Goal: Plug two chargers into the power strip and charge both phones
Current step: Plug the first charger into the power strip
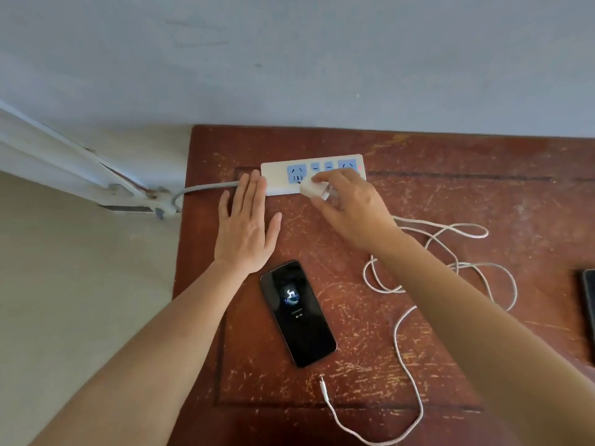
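Note:
A white power strip [277, 177] with blue sockets lies at the back of the worn red-brown table [483, 188]. My right hand [351, 207] grips a white charger block [313, 189] just over the strip's left socket. A white cable [409, 329] trails from it in loops, and its free plug end [323, 383] lies on the table below the phone. My left hand [246, 226] rests flat with fingers apart, its fingertips against the strip's left end. A black phone [297, 312] with a lit screen lies face up between my forearms.
A second dark phone [589, 304] shows partly at the right edge of the table. The strip's grey cord [206, 188] runs off the table's left edge toward a white metal frame [96, 175]. A grey wall [289, 59] stands behind the table.

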The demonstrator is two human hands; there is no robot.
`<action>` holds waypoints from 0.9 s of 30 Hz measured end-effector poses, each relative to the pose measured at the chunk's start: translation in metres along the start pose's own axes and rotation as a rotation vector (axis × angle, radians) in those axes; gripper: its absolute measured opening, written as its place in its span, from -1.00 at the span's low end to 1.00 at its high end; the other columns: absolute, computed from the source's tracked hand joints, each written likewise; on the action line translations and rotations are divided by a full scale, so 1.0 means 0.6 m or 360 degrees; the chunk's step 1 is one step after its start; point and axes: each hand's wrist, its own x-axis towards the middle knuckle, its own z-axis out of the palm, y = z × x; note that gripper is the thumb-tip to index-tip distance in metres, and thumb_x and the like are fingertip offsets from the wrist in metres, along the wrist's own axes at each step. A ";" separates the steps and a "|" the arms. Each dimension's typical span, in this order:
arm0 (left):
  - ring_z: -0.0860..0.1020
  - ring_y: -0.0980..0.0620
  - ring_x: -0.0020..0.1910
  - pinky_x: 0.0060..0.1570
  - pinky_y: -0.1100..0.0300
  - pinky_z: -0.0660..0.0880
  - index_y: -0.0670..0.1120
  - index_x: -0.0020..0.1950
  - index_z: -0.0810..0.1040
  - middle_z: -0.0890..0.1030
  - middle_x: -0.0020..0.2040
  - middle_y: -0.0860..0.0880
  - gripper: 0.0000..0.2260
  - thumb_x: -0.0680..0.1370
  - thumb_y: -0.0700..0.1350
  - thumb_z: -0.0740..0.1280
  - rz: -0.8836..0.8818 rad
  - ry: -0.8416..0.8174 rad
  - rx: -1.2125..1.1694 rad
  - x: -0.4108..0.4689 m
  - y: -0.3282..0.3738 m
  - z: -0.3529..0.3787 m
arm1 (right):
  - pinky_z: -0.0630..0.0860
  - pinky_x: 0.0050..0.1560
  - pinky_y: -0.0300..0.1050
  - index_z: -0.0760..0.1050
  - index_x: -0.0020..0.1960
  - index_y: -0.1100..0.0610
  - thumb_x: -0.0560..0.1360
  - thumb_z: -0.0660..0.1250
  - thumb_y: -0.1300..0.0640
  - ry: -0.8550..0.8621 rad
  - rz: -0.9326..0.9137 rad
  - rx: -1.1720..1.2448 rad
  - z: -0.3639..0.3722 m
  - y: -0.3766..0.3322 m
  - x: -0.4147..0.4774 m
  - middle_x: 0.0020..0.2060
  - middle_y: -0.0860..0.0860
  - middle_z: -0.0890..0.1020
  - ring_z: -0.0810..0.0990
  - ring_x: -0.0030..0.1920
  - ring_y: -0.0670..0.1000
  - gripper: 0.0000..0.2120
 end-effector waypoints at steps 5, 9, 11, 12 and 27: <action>0.05 -0.09 0.64 0.55 -0.23 0.10 -0.12 0.65 -0.01 0.11 0.66 -0.14 -0.41 0.70 0.16 -0.04 0.0012 0.0064 0.0002 0.001 -0.004 0.006 | 0.59 -0.04 0.07 0.63 0.25 0.19 0.55 0.42 0.12 -0.0036 -0.0009 -0.0108 -0.007 -0.011 0.029 0.06 0.23 0.60 0.63 -0.02 0.21 -0.70; 0.05 -0.10 0.64 0.55 -0.23 0.10 -0.12 0.65 -0.02 0.10 0.66 -0.15 -0.42 0.70 0.14 -0.03 0.0021 0.0094 0.0011 0.000 -0.004 0.006 | 0.44 -0.14 -0.08 0.65 0.23 0.08 0.56 0.40 0.07 -0.0167 0.0014 -0.0159 -0.019 -0.022 0.048 0.05 0.20 0.58 0.61 -0.05 0.20 -0.74; 0.05 -0.11 0.64 0.55 -0.22 0.10 -0.11 0.65 -0.01 0.10 0.66 -0.16 -0.42 0.70 0.14 -0.03 0.0018 0.0100 0.0010 0.000 -0.004 0.005 | 0.42 -0.12 -0.10 0.64 0.26 0.05 0.58 0.38 0.03 -0.0246 0.0017 -0.0173 -0.022 -0.031 0.056 0.06 0.19 0.57 0.60 -0.06 0.18 -0.72; 0.05 -0.12 0.64 0.56 -0.22 0.10 -0.11 0.65 -0.01 0.10 0.66 -0.18 -0.42 0.69 0.14 -0.03 0.0013 0.0099 0.0008 -0.001 -0.002 0.006 | 0.42 -0.12 -0.10 0.64 0.26 0.04 0.58 0.37 0.02 -0.0268 0.0021 -0.0174 -0.024 -0.035 0.058 0.06 0.19 0.56 0.60 -0.07 0.18 -0.72; 0.08 -0.20 0.62 0.51 -0.35 0.11 -0.16 0.61 0.11 0.13 0.64 -0.23 -0.34 0.54 0.02 0.14 -0.0222 0.0118 0.0099 0.002 0.003 0.006 | 0.51 -0.21 -0.18 0.70 0.11 0.21 0.54 0.31 -0.18 -0.0748 0.0392 -0.0355 -0.054 -0.101 0.179 -0.12 0.15 0.76 0.63 -0.17 0.02 -0.53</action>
